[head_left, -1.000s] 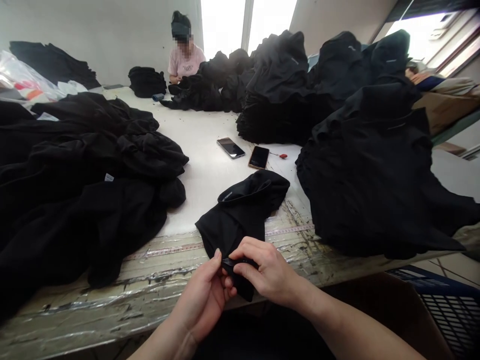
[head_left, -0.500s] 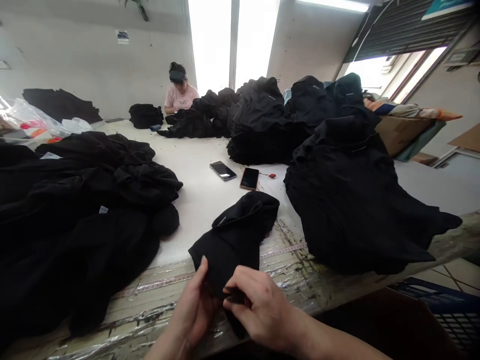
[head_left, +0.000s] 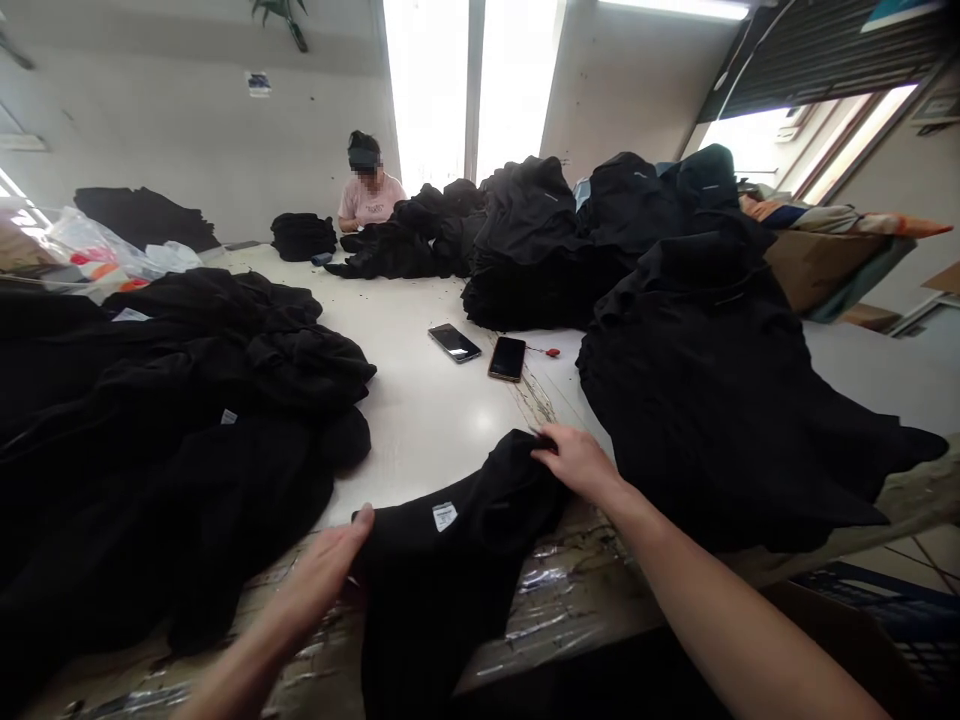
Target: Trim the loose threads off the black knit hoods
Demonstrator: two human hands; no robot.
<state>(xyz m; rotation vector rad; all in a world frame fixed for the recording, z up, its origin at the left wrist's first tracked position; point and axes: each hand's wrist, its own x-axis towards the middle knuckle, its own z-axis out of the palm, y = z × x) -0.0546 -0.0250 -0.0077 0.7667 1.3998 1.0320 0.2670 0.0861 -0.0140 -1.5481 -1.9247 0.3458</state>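
Note:
A black garment is stretched between my two hands over the front edge of the table, its lower part hanging down toward me. My left hand grips its left corner, thumb on top and the other fingers hidden beneath. At the upper right, my right hand pinches the bunched cloth between thumb and fingers. A small white label faces up on the cloth. Left of my hands lies a loose heap of black garments; to the right rises a neater stack of black garments.
Two phones, one silver-edged and one in an orange-edged case, lie mid-table beside a small red object. More black piles stand behind. Across the table sits a person in a pink shirt. Plastic bags lie at far left.
My hands have moved apart, the right one up and away, the left one out to the side. The garment has been turned and spread, and its white label now shows.

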